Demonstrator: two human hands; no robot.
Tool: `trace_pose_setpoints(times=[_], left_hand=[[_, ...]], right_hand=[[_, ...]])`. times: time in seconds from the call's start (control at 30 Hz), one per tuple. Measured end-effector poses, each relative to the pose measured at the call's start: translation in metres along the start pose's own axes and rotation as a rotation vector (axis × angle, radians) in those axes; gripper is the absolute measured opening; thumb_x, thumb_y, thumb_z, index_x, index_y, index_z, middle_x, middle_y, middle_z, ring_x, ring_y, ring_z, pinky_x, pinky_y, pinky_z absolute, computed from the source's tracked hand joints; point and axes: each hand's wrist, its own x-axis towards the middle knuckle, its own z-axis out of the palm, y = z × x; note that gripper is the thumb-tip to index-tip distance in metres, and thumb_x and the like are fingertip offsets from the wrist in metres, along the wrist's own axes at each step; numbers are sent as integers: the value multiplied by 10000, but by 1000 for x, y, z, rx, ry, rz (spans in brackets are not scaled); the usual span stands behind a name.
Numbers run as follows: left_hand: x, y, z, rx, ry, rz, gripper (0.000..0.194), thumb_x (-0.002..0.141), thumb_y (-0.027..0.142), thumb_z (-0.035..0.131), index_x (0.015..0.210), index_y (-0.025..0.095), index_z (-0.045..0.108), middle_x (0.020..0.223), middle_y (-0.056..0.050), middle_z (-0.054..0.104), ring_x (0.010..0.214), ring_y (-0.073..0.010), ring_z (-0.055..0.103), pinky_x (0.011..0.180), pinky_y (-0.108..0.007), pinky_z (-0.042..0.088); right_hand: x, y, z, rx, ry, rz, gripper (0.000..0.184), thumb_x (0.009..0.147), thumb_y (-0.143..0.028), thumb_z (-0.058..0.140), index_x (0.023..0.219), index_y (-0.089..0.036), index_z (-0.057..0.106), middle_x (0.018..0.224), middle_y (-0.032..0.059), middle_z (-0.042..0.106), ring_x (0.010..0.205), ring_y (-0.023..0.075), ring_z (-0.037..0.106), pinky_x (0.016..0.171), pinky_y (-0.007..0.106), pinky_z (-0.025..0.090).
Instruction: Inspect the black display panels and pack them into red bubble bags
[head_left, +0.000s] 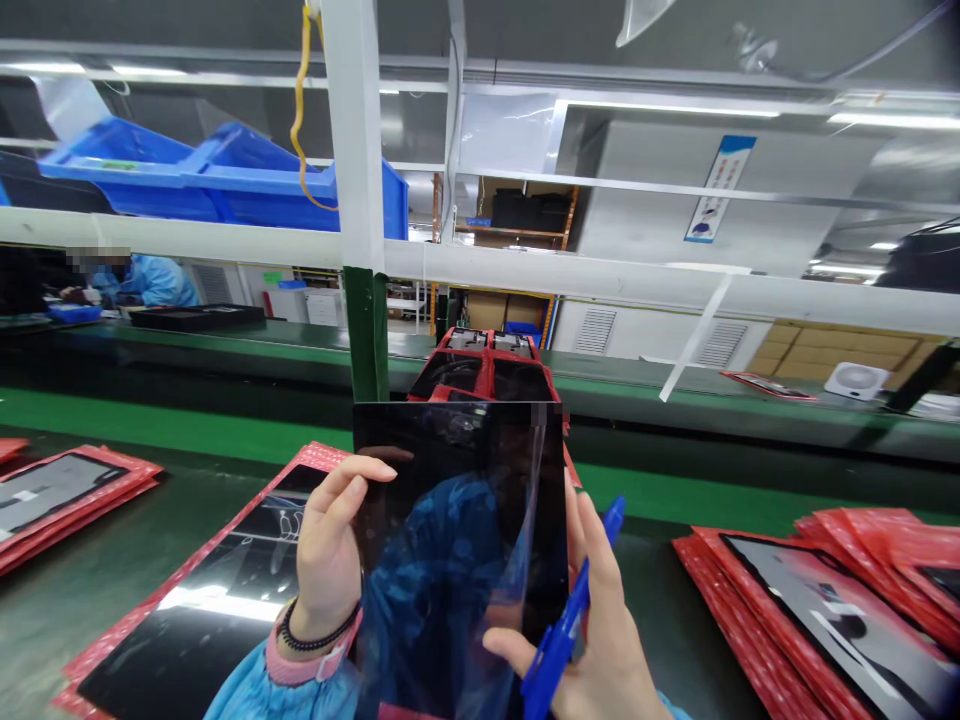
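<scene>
A glossy black screen panel (pixel 442 560) stands tilted up in front of me, mirroring a blue sleeve. A clear film with a crease shows over its right part. My left hand (pixel 330 540) grips the panel's left edge, its fingertips lying on the front face. At the right edge, my right hand (pixel 600 620) holds the panel with the thumb in front and the other fingers along the side and behind. That same hand also keeps a blue pen (pixel 559 640) slanted across the palm. Just left of the panel, another black screen (pixel 217 580) lies on red bubble wrap.
Grey-backed panels (pixel 832 610) on red bubble bags are stacked at right, with a similar stack (pixel 56 495) at far left. Behind my panel are more wrapped screens (pixel 487 375). A white post (pixel 356 130) and blue bins (pixel 217 175) rise above. A person in blue (pixel 154 280) sits beyond.
</scene>
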Motion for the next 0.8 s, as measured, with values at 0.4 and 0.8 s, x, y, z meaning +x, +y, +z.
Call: trace_pose_setpoints(times=[0.4, 0.8], left_hand=[[1, -10, -7, 21, -1, 7, 256, 666, 458, 720, 585, 217, 695, 684, -44, 696, 697, -228, 621, 648, -325, 459], [-2, -6, -10, 24, -90, 162, 201, 672, 400, 724, 541, 249, 744, 508, -33, 660, 496, -186, 583, 489, -289, 428]], right_hand=[[-5, 13, 3, -349, 2, -355, 1135, 754, -217, 789, 1537, -354, -22, 1611, 37, -5, 1426, 392, 167, 1123, 614, 281], [-20, 12, -8, -249, 3, -245, 992, 762, -195, 756, 1443, -602, 160, 1385, -61, 576, 1306, 335, 481, 1122, 636, 269]])
